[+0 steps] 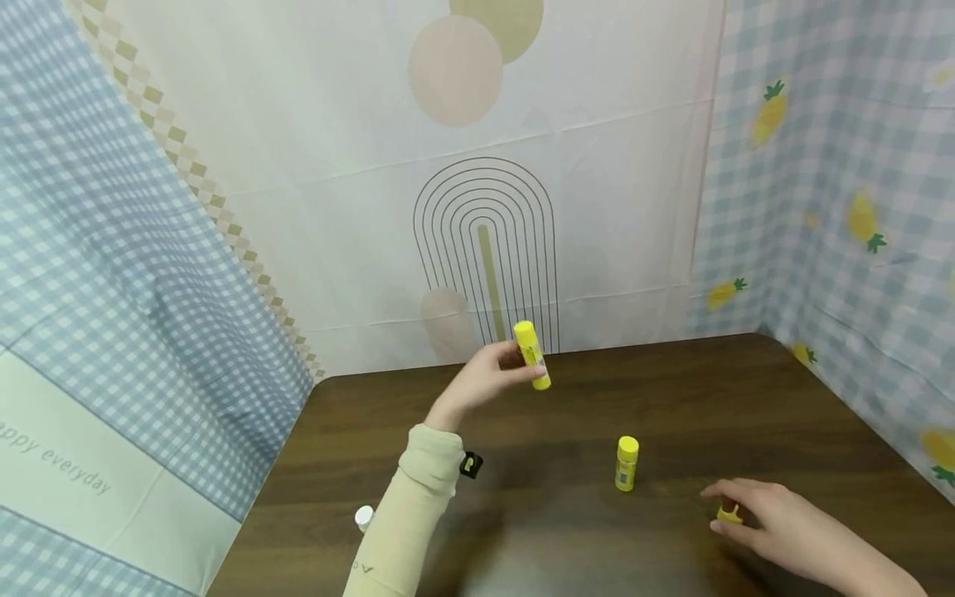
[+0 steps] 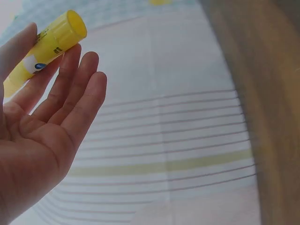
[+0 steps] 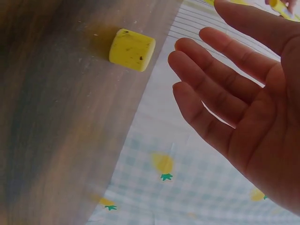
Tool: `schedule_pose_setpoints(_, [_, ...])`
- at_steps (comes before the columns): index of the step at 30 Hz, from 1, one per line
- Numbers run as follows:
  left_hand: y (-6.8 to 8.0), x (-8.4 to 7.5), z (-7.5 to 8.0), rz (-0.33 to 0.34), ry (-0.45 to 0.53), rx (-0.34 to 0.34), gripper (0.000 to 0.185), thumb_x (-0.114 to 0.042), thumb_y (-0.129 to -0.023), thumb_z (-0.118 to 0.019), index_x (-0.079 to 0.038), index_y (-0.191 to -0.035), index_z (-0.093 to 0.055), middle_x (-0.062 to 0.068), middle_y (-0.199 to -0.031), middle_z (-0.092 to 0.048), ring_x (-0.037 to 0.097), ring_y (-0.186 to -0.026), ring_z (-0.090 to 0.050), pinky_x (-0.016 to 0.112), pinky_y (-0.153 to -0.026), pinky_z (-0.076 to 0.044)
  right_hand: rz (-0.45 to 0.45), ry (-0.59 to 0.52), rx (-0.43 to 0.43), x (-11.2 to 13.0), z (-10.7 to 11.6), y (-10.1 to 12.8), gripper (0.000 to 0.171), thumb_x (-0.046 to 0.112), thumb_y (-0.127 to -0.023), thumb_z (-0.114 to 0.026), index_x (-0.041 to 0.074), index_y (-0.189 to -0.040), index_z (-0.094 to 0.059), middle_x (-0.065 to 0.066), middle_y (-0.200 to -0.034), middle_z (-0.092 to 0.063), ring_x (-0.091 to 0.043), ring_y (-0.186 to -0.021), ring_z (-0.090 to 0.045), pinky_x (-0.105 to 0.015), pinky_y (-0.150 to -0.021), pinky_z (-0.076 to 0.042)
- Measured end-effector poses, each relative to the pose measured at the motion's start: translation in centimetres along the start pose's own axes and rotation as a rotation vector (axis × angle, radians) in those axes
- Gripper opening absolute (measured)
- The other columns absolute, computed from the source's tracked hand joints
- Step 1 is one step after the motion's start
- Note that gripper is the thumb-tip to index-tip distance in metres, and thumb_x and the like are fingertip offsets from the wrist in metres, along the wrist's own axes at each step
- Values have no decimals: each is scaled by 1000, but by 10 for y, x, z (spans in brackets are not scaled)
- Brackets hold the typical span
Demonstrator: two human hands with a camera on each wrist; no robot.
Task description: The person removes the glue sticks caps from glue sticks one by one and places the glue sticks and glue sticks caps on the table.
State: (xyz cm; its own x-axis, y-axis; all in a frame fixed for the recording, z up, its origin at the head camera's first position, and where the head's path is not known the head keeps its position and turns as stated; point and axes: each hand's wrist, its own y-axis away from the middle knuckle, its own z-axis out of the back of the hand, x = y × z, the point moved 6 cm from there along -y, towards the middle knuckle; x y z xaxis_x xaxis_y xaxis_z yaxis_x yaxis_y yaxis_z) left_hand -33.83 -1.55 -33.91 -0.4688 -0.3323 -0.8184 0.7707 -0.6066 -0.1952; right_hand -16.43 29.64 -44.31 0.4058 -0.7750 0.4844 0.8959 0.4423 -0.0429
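Observation:
My left hand (image 1: 485,377) is raised over the far edge of the table, pinching a yellow glue stick (image 1: 530,352) between thumb and fingers. In the left wrist view the glue stick (image 2: 49,44) slants up, its hollow end pointing away from the palm, while the other fingers stretch loosely. My right hand (image 1: 776,522) hovers low at the right with fingers slightly bent and nothing in them. Near its fingertips a short yellow piece with dark specks (image 3: 132,50) sits on the table; its kind I cannot tell. Another yellow glue stick (image 1: 627,463) stands upright left of that hand.
The dark wooden table (image 1: 552,531) ends at a patterned cloth wall (image 1: 627,215) at the back, with checked cloth on both sides. Partly hidden behind the left sleeve (image 1: 418,506) is a small white-topped object (image 1: 364,517).

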Motion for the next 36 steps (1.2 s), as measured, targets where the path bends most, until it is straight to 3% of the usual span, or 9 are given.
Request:
schedule_pose_setpoints(5, [0, -10, 20, 3, 11, -61, 33, -36, -92, -74, -12, -115, -69, 3, -105, -71, 18, -99, -65, 41, -89, -54, 10, 11, 0, 0, 1, -2, 34, 28, -94, -71, 5, -119, -67, -4, -109, -70, 0, -82, -59, -29, -63, -52])
schedule_pose_setpoints(16, [3, -12, 26, 35, -56, -102, 38, -42, -92, -72, -14, -116, -68, -1, -106, -69, 20, -100, -65, 36, -84, -54, 19, -4, 13, 0, -3, -5, 35, 28, -95, -71, 4, -120, -66, -6, -110, -70, 1, -80, -59, -28, -63, -52])
schedule_pose_setpoints(20, [3, -17, 29, 32, -72, -101, 42, -42, -92, -72, -10, -119, -67, 0, -106, -69, 21, -98, -66, 36, -84, -54, 15, -7, 17, 0, -4, -7, 35, 28, -95, -71, 4, -120, -66, -5, -109, -69, 1, -80, -59, -28, -63, -52])
schedule_pose_setpoints(26, [6, -30, 40, 17, -158, -113, 32, -39, -93, -72, -16, -114, -67, -1, -100, -67, 17, -93, -66, 35, -77, -55, 22, -11, 9, -1, -7, -9, 36, 29, -95, -71, 4, -120, -66, -5, -110, -70, 3, -80, -58, -28, -63, -52])
schedule_pose_setpoints(29, [8, -40, 45, -22, -246, -132, 27, -36, -92, -73, -17, -110, -67, -1, -98, -64, 15, -89, -63, 33, -73, -54, 22, -10, 14, -2, -8, -10, 37, 30, -95, -70, 4, -121, -65, -6, -111, -70, 2, -80, -59, -28, -64, -52])
schedule_pose_setpoints(36, [21, -70, 52, -197, -511, -240, 31, -27, -90, -77, -12, -116, -72, -3, -100, -62, 14, -81, -54, 28, -68, -48, 22, -3, 22, -3, -10, -12, 35, 29, -95, -71, 5, -120, -66, -5, -109, -70, 2, -80, -59, -28, -64, -53])
